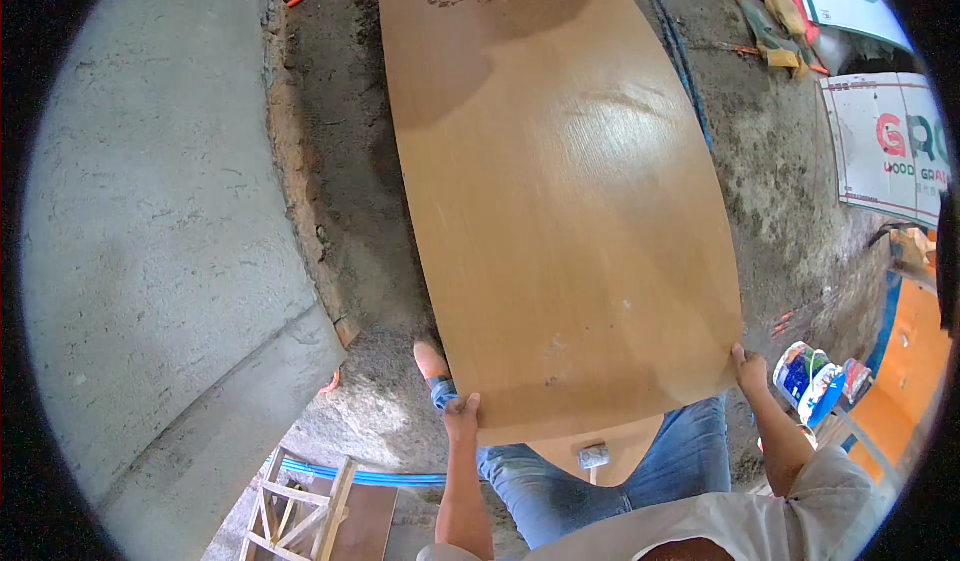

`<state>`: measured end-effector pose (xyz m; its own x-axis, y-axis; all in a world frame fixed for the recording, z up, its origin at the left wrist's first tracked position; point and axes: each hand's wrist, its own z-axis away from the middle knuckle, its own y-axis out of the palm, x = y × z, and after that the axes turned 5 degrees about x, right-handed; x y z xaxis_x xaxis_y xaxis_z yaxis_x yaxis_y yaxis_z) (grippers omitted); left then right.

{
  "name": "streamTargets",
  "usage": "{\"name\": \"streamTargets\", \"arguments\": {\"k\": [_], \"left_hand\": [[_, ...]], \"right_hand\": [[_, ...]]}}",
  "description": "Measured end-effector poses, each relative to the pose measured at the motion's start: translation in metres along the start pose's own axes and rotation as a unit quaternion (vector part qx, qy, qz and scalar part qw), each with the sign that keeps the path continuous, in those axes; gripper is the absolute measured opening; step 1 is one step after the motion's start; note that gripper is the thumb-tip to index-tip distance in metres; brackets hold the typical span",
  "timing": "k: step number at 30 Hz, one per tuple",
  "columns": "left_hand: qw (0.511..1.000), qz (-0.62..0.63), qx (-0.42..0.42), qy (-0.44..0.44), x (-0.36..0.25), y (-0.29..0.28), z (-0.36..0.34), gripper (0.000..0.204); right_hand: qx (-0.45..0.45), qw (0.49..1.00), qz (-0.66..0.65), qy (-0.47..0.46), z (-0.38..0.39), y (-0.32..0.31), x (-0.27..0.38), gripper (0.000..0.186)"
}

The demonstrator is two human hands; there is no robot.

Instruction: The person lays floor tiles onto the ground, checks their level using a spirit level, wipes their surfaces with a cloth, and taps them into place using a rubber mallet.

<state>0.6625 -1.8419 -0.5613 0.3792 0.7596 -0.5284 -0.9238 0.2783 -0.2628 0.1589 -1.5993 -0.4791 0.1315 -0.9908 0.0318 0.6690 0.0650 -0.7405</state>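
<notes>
A large light-brown plywood sheet (560,221) stretches away from me, smooth and shiny, with a few dark smudges. At its near left corner my left hand (461,417) is closed round the edge, thumb on top. My right hand (750,369) grips the near right corner the same way. Most fingers of both hands are hidden beneath the sheet. Below its near edge, between my jeans-clad legs, another brown board (640,446) shows, with a paint roller (593,455) over it.
A grey concrete wall (180,201) runs along the left. Paint buckets (808,381) stand at the right, near an orange panel (915,371). White printed sheets (880,136) lie at far right. A wooden frame (295,511) is at lower left, and a blue hose (680,51) lies beyond the sheet.
</notes>
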Motion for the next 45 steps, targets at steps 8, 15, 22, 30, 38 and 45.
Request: {"name": "streamTargets", "arguments": {"k": [8, 15, 22, 30, 38, 45], "left_hand": [[0.999, 0.020, -0.025, -0.006, 0.001, -0.002, -0.013, 0.023], [1.000, 0.021, 0.003, -0.001, 0.003, -0.003, -0.030, 0.020], [1.000, 0.009, 0.008, 0.011, 0.009, -0.008, -0.049, 0.021], [1.000, 0.025, 0.009, -0.007, 0.018, -0.012, -0.068, 0.024], [0.999, 0.021, -0.026, 0.003, 0.038, -0.006, -0.088, 0.021], [0.997, 0.054, -0.052, 0.031, 0.042, 0.007, -0.098, 0.018]], "right_hand": [[-0.001, 0.997, 0.066, 0.030, 0.006, 0.008, 0.014, 0.054], [-0.015, 0.999, 0.044, 0.020, 0.001, 0.014, 0.019, 0.054], [-0.009, 0.998, 0.058, -0.023, -0.001, 0.023, 0.028, 0.050], [0.009, 0.998, 0.068, 0.004, -0.007, 0.040, 0.036, 0.050], [-0.024, 0.999, 0.045, -0.007, -0.026, 0.069, 0.016, 0.051], [-0.014, 1.000, -0.006, -0.006, -0.036, 0.090, 0.015, 0.051]]}}
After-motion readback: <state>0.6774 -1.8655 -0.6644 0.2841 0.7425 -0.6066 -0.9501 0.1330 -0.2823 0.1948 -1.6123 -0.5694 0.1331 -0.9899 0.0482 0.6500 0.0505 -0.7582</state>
